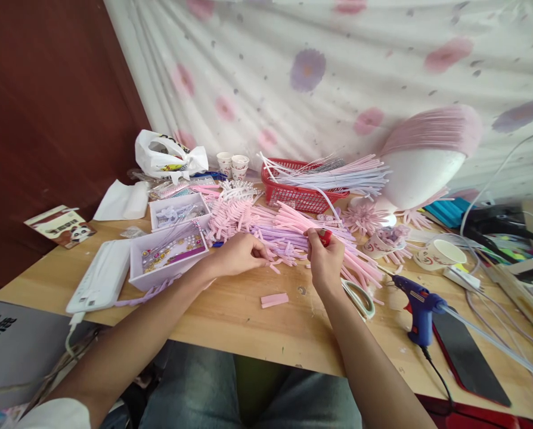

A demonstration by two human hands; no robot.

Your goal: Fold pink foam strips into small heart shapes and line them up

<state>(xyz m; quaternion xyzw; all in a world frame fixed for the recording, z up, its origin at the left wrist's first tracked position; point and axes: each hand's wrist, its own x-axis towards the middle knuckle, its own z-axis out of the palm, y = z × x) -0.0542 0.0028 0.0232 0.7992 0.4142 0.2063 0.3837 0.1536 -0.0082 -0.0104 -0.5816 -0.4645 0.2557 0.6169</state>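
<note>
While my L hand rests on the pink pipe-cleaner pile, fingers curled, grip unclear, R hand pinches a small red tool over it; scissors by R wrist, glue gun further right.

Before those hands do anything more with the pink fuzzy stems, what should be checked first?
1. Left hand on the pile of pink chenille stems: ok, fingers curled on it; actual grip cannot tell.
2. Right hand holding the small red tool: ok, pinched in the fingers.
3. Scissors clear of the right forearm: not ok, they lie right beside it.
4. Blue glue gun away from both hands: ok; whether hot, cannot tell.
5. Cut pink piece on the table clear of the hands: ok.
</note>
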